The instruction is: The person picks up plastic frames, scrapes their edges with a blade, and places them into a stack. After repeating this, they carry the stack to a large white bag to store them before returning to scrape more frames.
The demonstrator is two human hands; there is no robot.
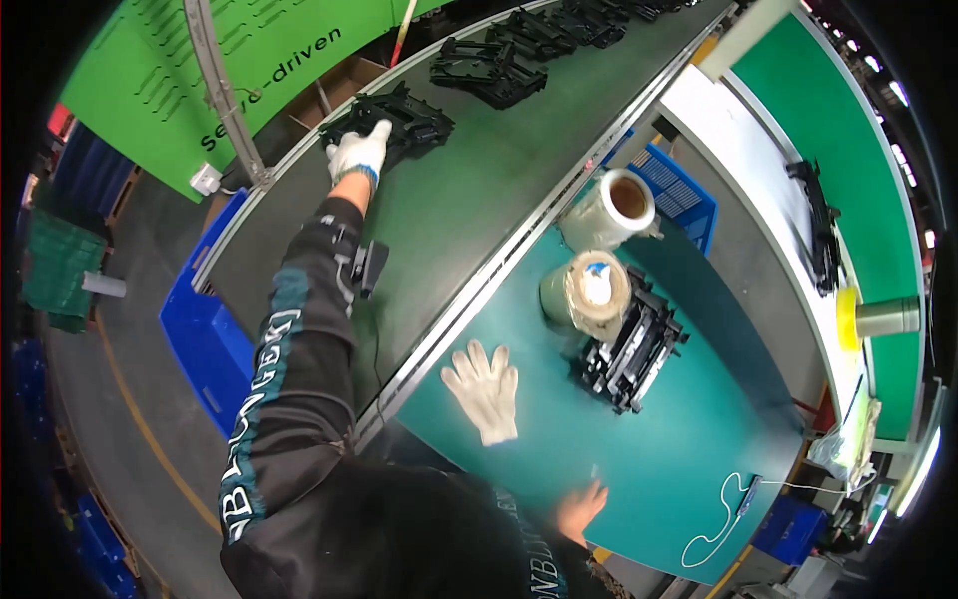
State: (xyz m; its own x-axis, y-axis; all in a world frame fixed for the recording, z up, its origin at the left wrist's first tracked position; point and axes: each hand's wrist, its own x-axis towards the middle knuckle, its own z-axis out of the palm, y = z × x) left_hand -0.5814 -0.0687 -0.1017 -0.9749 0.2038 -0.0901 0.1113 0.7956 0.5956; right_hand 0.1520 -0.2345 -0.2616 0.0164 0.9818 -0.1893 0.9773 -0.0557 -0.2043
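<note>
My left hand (pixel 359 155), in a white knitted glove, reaches far out over the conveyor belt. Its fingers grip the near edge of a black plastic frame part (pixel 407 118); some fingertips are hidden against it. My bare right hand (pixel 581 511) is low over the front of the green table (pixel 559 449), partly covered by my dark sleeve, with its visible fingers apart and nothing seen in them. Left of it lies an empty white glove (pixel 484 392). Another black plastic assembly (pixel 636 344) rests on the table, beside a wrapped roll.
Two rolls of clear film, one upright (pixel 587 295) and one behind (pixel 611 210), stand near the belt rail. More black parts (pixel 487 72) line the belt's far end. A blue bin (pixel 208 329) sits left of the belt, and a white cable (pixel 720 539) lies at the right.
</note>
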